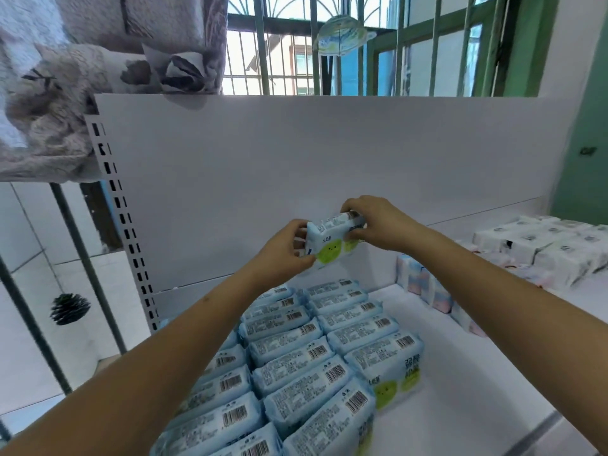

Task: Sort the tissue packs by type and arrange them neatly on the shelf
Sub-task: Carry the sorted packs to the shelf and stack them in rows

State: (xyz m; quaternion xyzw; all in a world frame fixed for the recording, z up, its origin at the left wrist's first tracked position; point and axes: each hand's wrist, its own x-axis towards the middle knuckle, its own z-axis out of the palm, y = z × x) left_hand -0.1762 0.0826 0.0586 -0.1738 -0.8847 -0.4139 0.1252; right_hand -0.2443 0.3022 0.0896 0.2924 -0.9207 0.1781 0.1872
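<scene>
Blue pack between both hands, seemingly airborne.

Pale blue tissue packs with lime-green smiley circles and black barcodes on white shelf

Both arms stretched fwd, raised. Left hand & right hand curled, gripping opp. ends of one tissue pack betw. them.

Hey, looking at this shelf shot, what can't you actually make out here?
- Held blue pack, head view: both hands cover its ends, and its print is too small to read.
- Blue pack rows: left column hidden under the left forearm; nearest packs cut off by the bottom edge.
- Pink-and-white packs and white packs: blurred, type unclear.
</scene>
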